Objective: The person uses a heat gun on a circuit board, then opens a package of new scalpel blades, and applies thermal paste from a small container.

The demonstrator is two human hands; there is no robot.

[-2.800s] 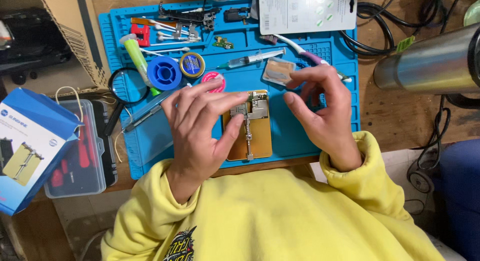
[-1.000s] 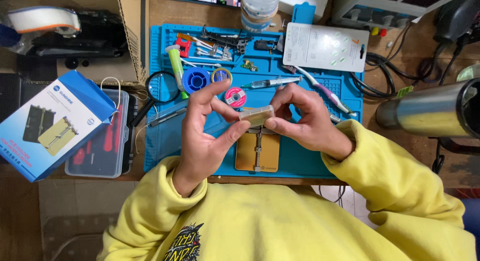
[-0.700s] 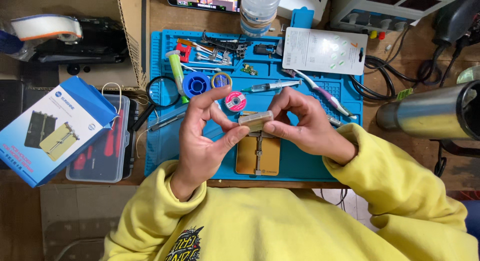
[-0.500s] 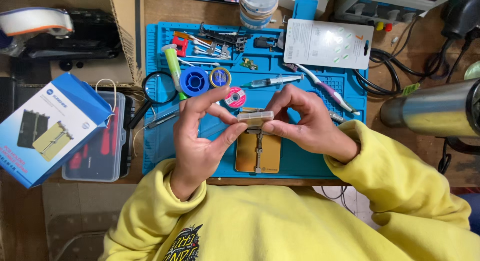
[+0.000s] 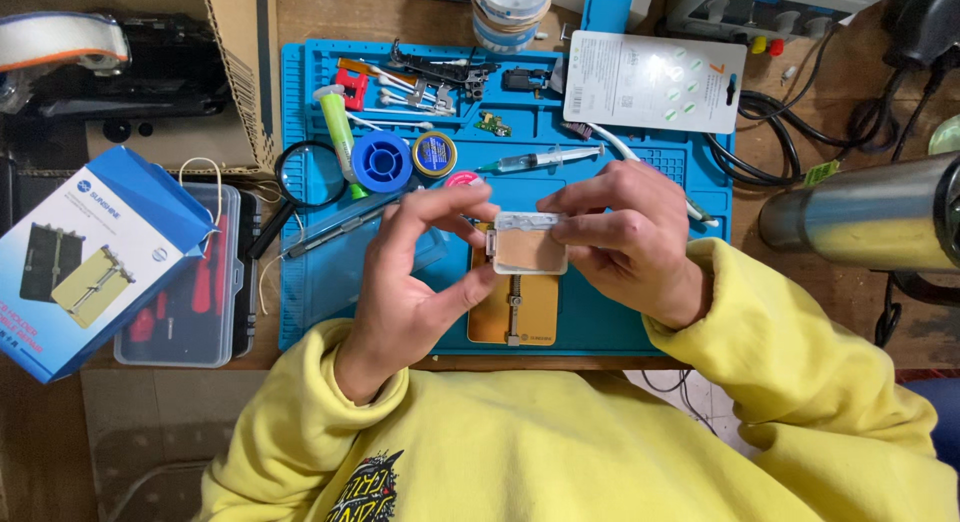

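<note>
- Both hands hold one small rectangular plate (image 5: 528, 244), tan-faced with a pale metallic frame, raised just above the blue work mat (image 5: 620, 312).
- The left hand (image 5: 410, 282) pinches the plate's left edge between thumb below and fingertips above, closed narrow on it.
- The right hand (image 5: 625, 237) grips the right edge and top, fingers curled close around it, so that side of the plate is partly hidden.
- Directly beneath lies a gold-coloured board holder (image 5: 513, 310) with a central rail, flat on the mat.
- The plate looks thin, light and stiff; its smooth face could slip, and a frame this thin would likely bend or mark under a hard squeeze. The edges, where both hands already sit, seem the safest hold, keeping fingertips off the tan face.
- Nearby on the mat: a blue solder spool (image 5: 381, 162), a syringe (image 5: 540, 160), a magnifying glass (image 5: 305, 178).
- A white card (image 5: 650, 82) lies at the mat's far edge; a blue box (image 5: 85, 257) rests on the surface to the left.
</note>
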